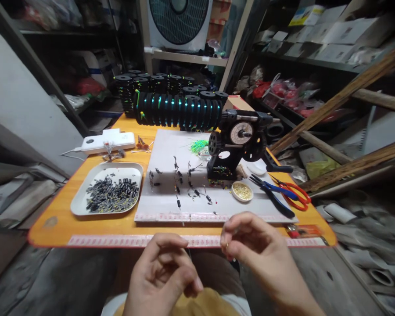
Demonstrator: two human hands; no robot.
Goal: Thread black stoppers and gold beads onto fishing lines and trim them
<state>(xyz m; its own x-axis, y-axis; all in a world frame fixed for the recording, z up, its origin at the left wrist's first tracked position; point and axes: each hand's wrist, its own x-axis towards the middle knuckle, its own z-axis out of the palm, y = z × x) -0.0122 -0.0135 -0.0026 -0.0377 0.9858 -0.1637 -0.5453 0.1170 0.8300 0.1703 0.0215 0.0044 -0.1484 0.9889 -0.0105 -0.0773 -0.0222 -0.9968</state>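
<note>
Near the table's front edge, my right hand [250, 241] pinches a tiny gold-coloured piece [226, 247] between thumb and fingertips. To its left, my left hand [167, 272] is closed with fingers curled and thumb against them; what it holds, if anything, I cannot make out. Beyond both hands lies a white board [174, 149] with several small black cylindrical parts with wire ends [177, 191] scattered on it. A small round dish [242, 192] of gold-coloured bits sits on the board's right side. Left of the board, a white tray [80, 204] holds many black and grey parts.
A black winding device [230, 142] with a row of dark spools [177, 109] stands at the back of the board. Pliers [273, 197] and red-handled scissors [298, 197] lie at right. A white power bank [108, 141] is at back left. A measuring tape strip [112, 240] runs along the front edge.
</note>
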